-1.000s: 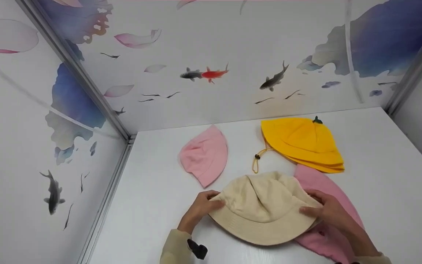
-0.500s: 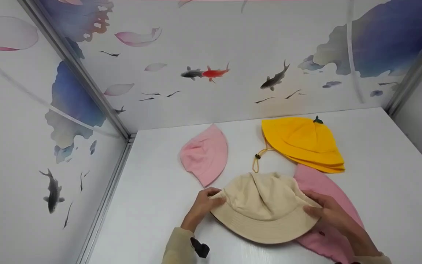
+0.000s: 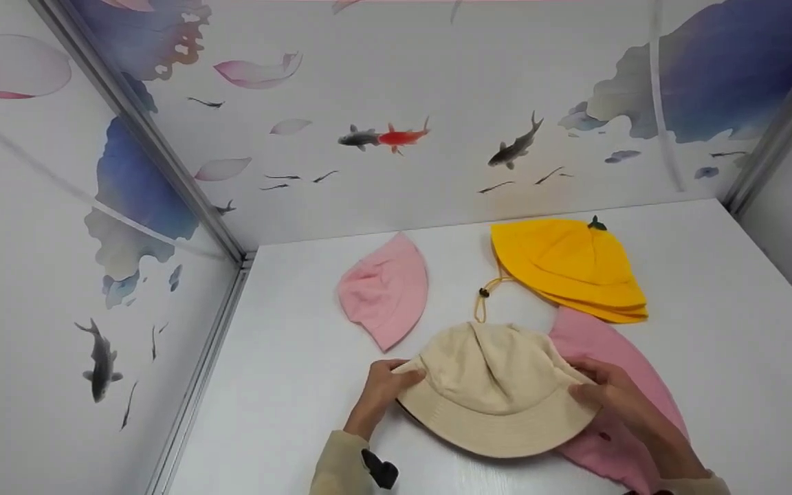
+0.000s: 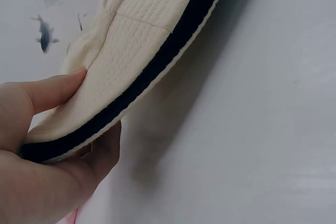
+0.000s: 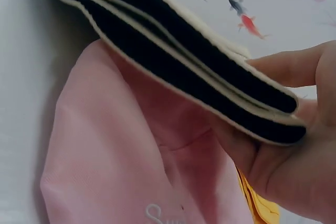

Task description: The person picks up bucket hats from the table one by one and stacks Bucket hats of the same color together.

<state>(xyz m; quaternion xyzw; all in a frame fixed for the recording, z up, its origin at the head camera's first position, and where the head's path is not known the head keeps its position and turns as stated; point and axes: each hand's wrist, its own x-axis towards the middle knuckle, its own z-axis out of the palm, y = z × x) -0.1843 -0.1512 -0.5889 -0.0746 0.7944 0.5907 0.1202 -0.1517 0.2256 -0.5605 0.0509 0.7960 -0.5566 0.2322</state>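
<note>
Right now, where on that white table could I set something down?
Bare white table: left of the small pink hat and left hand; right of the yellow hat and large pink hat. Crowded: where that hand and the right hand hold the beige hat, partly over the large pink hat.

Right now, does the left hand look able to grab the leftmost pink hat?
Probably not while the left hand is pinching the beige hat. Once freed, likely yes: the leftmost pink hat lies just beyond it, with nothing on top.
</note>
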